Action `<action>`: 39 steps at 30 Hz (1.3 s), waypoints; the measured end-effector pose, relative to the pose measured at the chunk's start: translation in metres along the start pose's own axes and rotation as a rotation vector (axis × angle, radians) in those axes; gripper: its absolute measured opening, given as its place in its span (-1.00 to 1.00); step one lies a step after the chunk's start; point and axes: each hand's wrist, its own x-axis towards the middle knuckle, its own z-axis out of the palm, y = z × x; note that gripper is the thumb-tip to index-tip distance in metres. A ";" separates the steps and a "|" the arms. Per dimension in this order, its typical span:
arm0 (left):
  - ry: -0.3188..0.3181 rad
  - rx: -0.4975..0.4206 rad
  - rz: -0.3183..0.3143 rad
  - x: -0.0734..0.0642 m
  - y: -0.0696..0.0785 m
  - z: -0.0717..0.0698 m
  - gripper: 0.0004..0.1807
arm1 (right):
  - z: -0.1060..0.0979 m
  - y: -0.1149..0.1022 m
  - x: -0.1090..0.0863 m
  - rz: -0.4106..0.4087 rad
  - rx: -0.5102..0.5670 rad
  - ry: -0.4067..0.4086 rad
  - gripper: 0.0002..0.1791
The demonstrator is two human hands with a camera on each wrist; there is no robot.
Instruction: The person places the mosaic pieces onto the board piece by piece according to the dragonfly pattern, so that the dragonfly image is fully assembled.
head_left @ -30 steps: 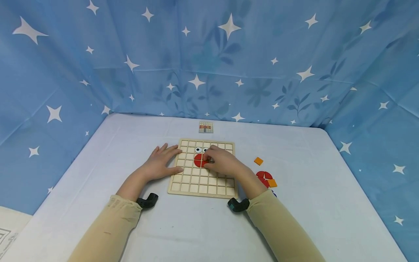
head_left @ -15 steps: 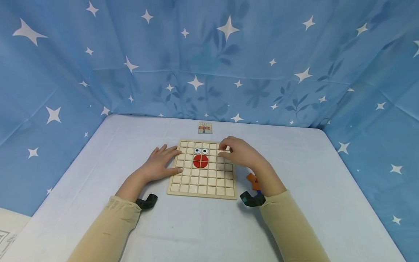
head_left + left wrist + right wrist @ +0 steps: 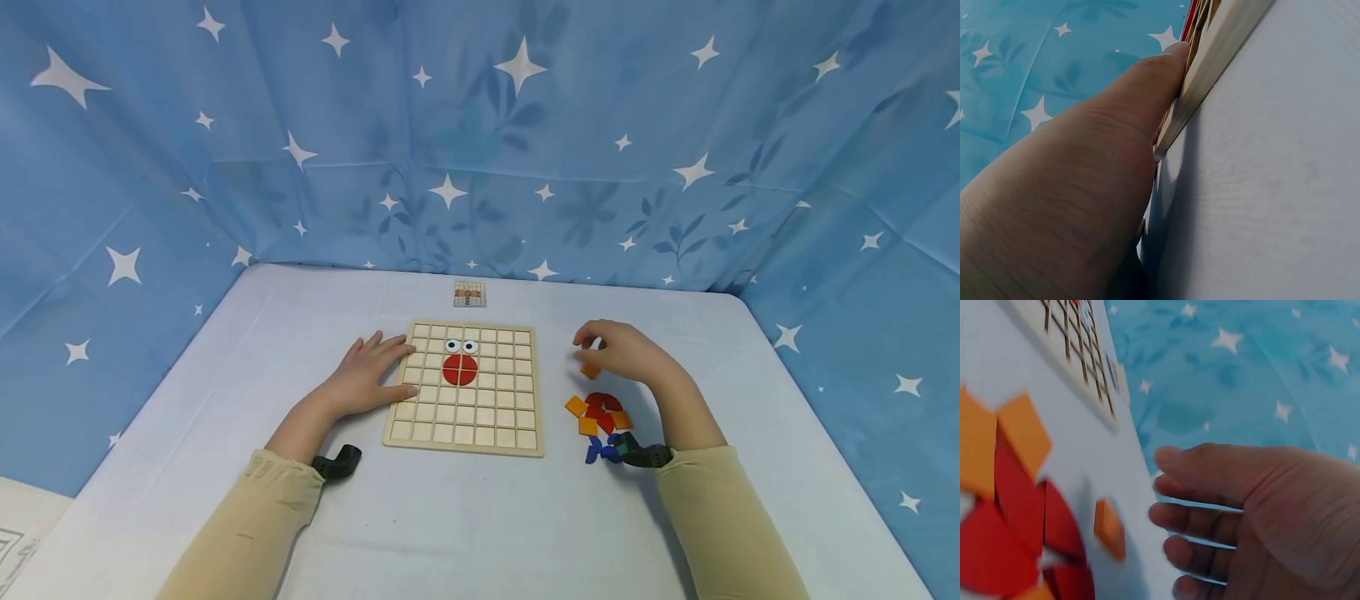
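Note:
My left hand (image 3: 365, 373) rests with spread fingers at the left edge of a wooden grid board (image 3: 465, 418). In the left wrist view its thumb lies over the board's rim (image 3: 1210, 81). On the board, two round eye tiles (image 3: 470, 346) sit above a red disc (image 3: 452, 363) made of quarter pieces. Right of the board, my right hand (image 3: 626, 352) hovers over a single orange square tile (image 3: 590, 371). The right wrist view shows loosely bent fingers (image 3: 1194, 519) holding nothing, with that orange tile (image 3: 1110, 530) lying on the table apart from them.
Below the right hand lies a loose pile of red quarter pieces (image 3: 595, 410), orange squares (image 3: 576, 406) and blue pieces (image 3: 592, 450). A small picture card (image 3: 469, 293) lies behind the board. A blue star-patterned curtain (image 3: 480, 142) surrounds the table's back and sides.
My right hand has left the red disc and moved right, off the board, to the lone orange tile. The full red disc and the loose pieces now show. My left hand stays put.

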 end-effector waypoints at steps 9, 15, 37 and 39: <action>-0.009 -0.001 -0.006 0.000 0.002 -0.002 -0.11 | 0.010 0.037 0.001 0.072 0.014 -0.079 -0.67; 0.001 -0.007 0.005 0.001 -0.002 0.000 -0.12 | 0.014 0.040 0.003 0.041 0.016 -0.087 -0.69; -0.010 -0.014 -0.014 0.002 -0.003 0.002 -0.11 | 0.014 0.025 0.006 -0.020 0.006 -0.083 -0.75; -0.008 -0.012 -0.010 0.002 -0.003 0.002 -0.11 | 0.013 0.018 0.006 -0.045 -0.007 -0.074 -0.75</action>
